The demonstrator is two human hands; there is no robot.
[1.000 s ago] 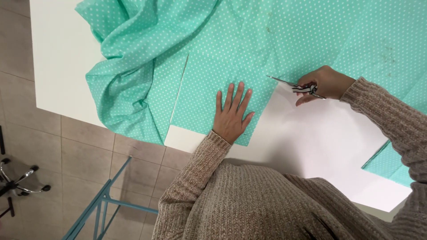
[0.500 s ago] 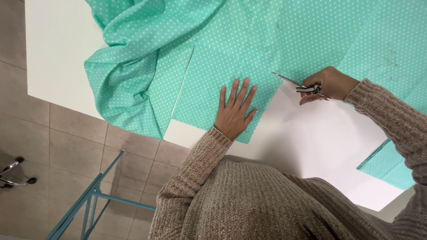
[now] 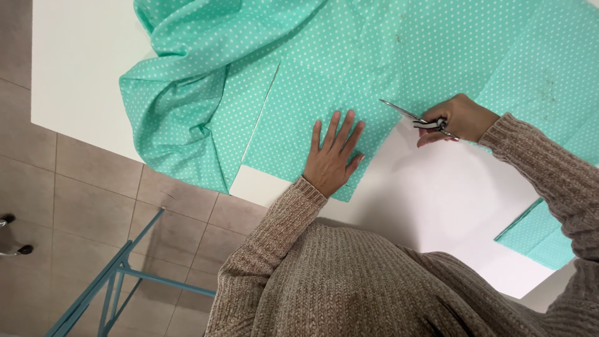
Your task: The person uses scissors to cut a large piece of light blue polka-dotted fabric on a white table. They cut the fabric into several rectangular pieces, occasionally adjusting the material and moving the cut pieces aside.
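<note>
So from my feed the left hand [image 3: 331, 156] is pressed flat, fingers spread wide, on the mint polka-dot fabric [image 3: 349, 56] that's draped over the white tabletop [image 3: 449, 200]. The right hand [image 3: 458, 118] is curled tight around a pair of scissors [image 3: 415, 117], blades right at the fabric's cut edge.
</note>
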